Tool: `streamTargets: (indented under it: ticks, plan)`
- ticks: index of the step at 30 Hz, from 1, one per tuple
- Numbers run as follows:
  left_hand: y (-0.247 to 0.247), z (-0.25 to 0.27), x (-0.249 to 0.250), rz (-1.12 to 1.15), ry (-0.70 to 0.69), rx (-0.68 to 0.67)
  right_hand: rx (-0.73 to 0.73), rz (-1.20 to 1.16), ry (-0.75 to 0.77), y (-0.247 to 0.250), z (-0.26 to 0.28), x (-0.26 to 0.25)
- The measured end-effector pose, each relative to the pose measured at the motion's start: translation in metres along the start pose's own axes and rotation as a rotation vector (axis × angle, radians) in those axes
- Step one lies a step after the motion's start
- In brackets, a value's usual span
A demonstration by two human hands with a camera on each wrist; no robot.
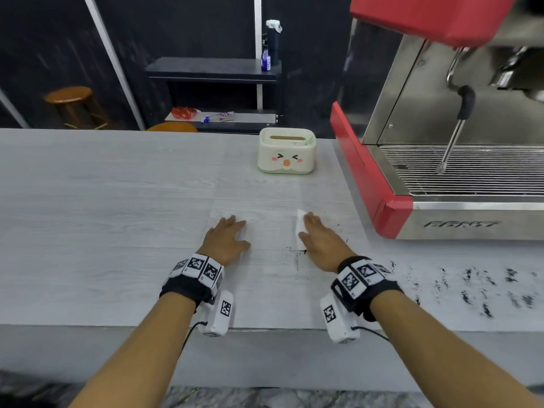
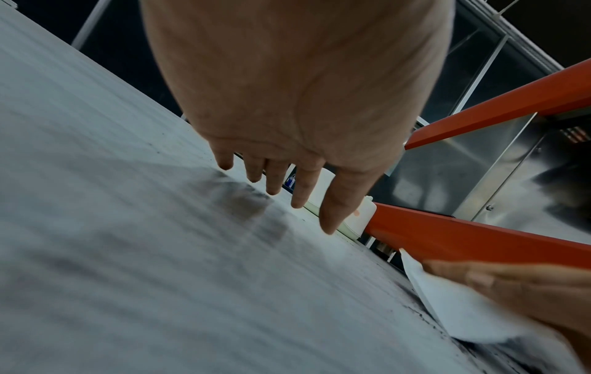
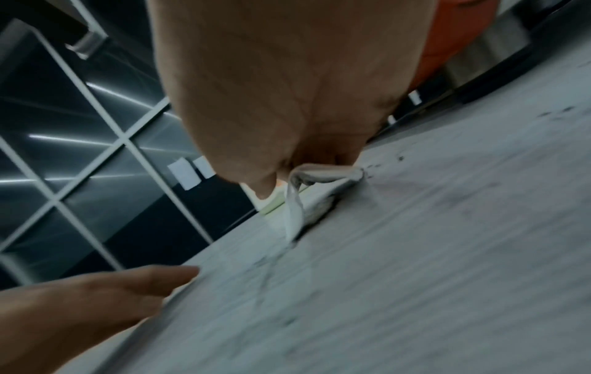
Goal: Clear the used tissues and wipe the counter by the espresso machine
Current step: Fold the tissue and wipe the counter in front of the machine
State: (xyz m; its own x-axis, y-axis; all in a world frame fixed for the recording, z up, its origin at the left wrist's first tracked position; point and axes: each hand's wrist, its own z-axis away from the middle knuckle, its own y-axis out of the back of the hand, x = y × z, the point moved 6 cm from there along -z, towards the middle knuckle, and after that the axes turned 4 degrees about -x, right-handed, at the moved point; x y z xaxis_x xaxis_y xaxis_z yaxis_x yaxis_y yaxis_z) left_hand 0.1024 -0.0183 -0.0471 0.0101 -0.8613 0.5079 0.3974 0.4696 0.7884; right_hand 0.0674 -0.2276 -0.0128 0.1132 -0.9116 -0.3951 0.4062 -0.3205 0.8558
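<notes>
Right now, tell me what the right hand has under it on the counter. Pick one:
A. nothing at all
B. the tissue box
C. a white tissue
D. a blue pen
C: the right hand presses flat on a white tissue lying on the counter.

Pale wood-grain counter (image 1: pixel 117 201), tissue box (image 1: pixel 286 151), espresso machine (image 1: pixel 441 187), white tissue (image 1: pixel 300 228), perhaps coffee grounds (image 1: pixel 485 290)

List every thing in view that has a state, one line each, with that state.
left hand: fingers straight, flat on the counter, holding nothing.
right hand: fingers straight, pressing the tissue down.
tissue: white, spread flat under the right hand.
counter: dark specks near and to the right of the right hand.
tissue box: upright, no tissue sticking out of the slot.
espresso machine: drip tray bare, steam wand hanging down.
</notes>
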Motion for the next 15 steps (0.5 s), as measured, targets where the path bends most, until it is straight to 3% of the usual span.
streamTargets:
  ticks: [3,5,10,15]
  plan:
    - [-0.003,0.007,-0.005,0.004,0.011,0.012,-0.039,0.086,0.193,-0.02,0.005,-0.045]
    - [-0.004,0.011,-0.008,-0.006,0.012,0.017,-0.045,0.063,0.222,-0.039,-0.001,-0.061]
    - [-0.006,0.016,-0.013,-0.039,-0.003,-0.003,-0.1,0.208,0.142,-0.08,-0.016,-0.061]
    - [-0.011,0.02,-0.015,-0.06,-0.019,-0.037,-0.11,0.227,0.047,-0.077,-0.009,-0.04]
